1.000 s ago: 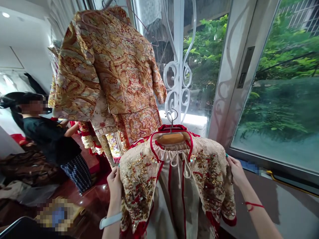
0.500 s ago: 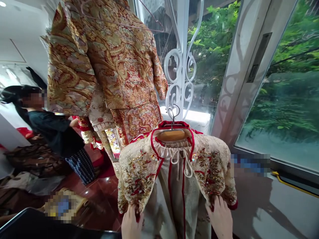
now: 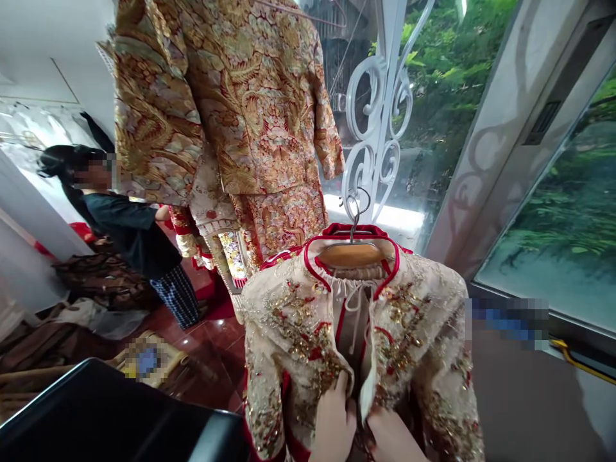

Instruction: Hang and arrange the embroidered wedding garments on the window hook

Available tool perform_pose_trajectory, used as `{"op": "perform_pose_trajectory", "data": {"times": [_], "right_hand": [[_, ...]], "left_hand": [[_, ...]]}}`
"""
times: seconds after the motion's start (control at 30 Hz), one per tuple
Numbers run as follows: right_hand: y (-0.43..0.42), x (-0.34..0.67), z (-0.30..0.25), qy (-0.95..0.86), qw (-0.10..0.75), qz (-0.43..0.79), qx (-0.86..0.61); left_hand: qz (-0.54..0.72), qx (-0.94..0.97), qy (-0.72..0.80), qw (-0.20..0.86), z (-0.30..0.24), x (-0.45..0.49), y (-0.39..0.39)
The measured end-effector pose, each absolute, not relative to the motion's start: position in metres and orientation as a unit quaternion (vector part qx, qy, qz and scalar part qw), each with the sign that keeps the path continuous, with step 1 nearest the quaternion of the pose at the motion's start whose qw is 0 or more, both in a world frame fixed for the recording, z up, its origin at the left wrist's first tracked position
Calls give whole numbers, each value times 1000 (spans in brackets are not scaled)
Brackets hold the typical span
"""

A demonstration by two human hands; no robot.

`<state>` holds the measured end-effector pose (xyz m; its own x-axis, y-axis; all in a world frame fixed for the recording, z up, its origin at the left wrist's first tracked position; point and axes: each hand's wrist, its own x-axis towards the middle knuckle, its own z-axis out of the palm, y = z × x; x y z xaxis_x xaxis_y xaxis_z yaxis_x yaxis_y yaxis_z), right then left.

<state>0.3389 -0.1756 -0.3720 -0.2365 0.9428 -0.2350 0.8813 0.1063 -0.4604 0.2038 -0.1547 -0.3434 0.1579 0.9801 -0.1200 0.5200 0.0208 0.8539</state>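
Note:
A cream jacket [image 3: 423, 308] with red piping and gold and red beading hangs in front of me on a hanger [image 3: 353, 221]. My left hand [image 3: 333, 420] is closed on the jacket's left-side front edge, fingers pinching the beaded cloth. Close beside it, my right hand [image 3: 392, 436] grips the opposite front edge, its fingertips partly hidden by the cloth. The two edges are near each other, with a narrow gap between. Inside the neckline a pale gathered garment with a white drawstring [image 3: 353, 301] shows.
A gold brocade outfit [image 3: 269, 128] hangs behind to the left. Beyond it a person in dark clothes [image 3: 129, 224] stands with an arm toward red garments. A black glossy surface [image 3: 96, 417] lies at lower left. White scrollwork [image 3: 370, 109] and windows stand at the back right.
Both hands have moved inward, bringing the jacket's front edges from wide apart to nearly together over the inner garment. The view has shifted, so the scene sits farther right.

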Motion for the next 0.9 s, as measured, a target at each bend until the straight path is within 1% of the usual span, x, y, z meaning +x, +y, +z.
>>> {"op": "perform_pose_trajectory", "data": {"times": [0.13, 0.23, 0.33, 0.4, 0.5, 0.57, 0.67, 0.77, 0.83, 0.9], "right_hand": [[-160, 339, -337, -753, 71, 279, -591], [-157, 340, -326, -750, 101, 302, -580], [-153, 336, -329, -739, 171, 321, -567], [-150, 334, -336, -730, 222, 332, -554], [-146, 339, -344, -721, 261, 322, -556], [-145, 346, -345, -710, 272, 325, -562], [-146, 352, -341, -701, 263, 336, -571], [-149, 350, -336, -708, 246, 317, -581], [-151, 346, -334, -709, 242, 316, -582], [-153, 343, -332, -710, 237, 324, -578]], "left_hand": [[310, 615, 583, 432, -341, 200, -148], [336, 624, 564, 424, -337, 199, -142], [340, 666, 516, 417, -324, 206, -134], [337, 670, 510, 423, -315, 210, -129], [363, 657, 495, 438, -310, 208, -123], [389, 634, 475, 471, -319, 199, -125], [468, 517, 507, 507, -359, 173, -143], [594, 253, 618, 448, -412, 142, -169], [595, 121, 635, 477, -436, 127, -179], [561, 96, 598, 564, -446, 124, -180]]}}
